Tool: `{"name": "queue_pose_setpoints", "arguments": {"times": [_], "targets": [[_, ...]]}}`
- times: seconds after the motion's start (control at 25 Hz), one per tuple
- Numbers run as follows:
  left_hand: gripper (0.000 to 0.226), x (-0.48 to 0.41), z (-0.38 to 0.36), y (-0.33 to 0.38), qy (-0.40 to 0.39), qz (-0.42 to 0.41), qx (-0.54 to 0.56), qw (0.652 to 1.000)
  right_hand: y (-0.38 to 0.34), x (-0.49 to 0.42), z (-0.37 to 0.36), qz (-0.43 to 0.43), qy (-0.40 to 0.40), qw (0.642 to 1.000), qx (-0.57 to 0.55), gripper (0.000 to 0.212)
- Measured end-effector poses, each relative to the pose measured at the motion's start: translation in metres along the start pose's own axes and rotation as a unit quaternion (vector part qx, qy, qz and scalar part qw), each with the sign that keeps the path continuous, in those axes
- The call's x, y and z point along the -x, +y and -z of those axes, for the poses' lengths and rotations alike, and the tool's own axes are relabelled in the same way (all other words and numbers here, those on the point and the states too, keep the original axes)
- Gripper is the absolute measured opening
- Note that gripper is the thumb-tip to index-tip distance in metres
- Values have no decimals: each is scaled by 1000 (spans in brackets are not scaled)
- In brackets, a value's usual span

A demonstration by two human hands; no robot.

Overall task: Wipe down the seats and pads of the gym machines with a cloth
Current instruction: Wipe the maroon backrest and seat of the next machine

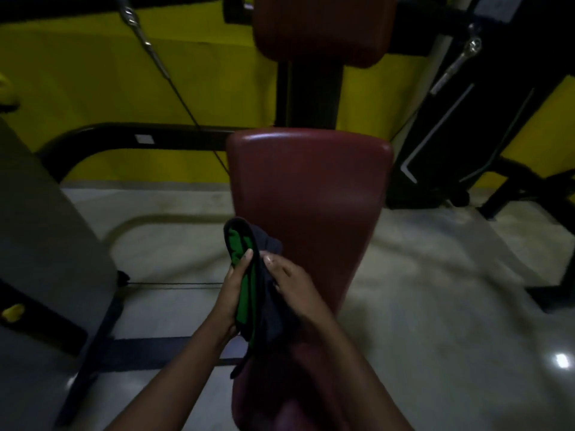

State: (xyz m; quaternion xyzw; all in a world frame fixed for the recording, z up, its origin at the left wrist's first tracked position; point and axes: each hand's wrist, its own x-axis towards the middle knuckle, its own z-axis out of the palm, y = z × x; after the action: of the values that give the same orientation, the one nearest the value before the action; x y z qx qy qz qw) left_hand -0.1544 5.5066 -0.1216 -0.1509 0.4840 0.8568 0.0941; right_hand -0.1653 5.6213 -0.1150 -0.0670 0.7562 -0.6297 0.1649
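A dark red padded seat stretches away from me in the middle of the view. Above it, at the top, is a second dark red pad on a black post. Over the near left part of the seat I hold a dark navy and green cloth between both hands. My left hand grips its left side, thumb on the green part. My right hand grips the navy side. The lower end of the cloth hangs down past my wrists.
A curved black frame tube and a thin cable run on the left before a yellow wall. A grey machine housing stands at near left. Black equipment is at right. Pale floor lies around.
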Motion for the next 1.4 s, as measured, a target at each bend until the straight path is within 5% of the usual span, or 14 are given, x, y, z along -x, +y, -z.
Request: {"name": "queue_pose_setpoints", "arguments": {"times": [0.08,0.24,0.36,0.56,0.68,0.92,1.12,1.4], "targets": [[64,-2,19,19,8,-29,49,998,-25,-21,10,130,40,977,164,33],[64,-23,54,48,141,-149,48,978,-73,-85,26,313,141,827,445,42],[69,-58,51,73,206,-172,-28,963,-93,-138,49,361,201,701,581,48],[53,-120,-6,113,165,-269,-189,930,-86,-179,77,380,205,599,674,55],[59,-141,-17,120,185,-302,-291,889,-81,-182,79,409,225,582,666,56],[108,-127,6,55,218,-188,-215,933,-78,-185,79,427,228,574,660,56],[115,-147,-6,96,222,-234,-224,920,-75,-185,80,440,226,580,648,55],[126,-144,32,7,247,-115,-151,950,-29,-157,63,463,205,620,600,53]]}}
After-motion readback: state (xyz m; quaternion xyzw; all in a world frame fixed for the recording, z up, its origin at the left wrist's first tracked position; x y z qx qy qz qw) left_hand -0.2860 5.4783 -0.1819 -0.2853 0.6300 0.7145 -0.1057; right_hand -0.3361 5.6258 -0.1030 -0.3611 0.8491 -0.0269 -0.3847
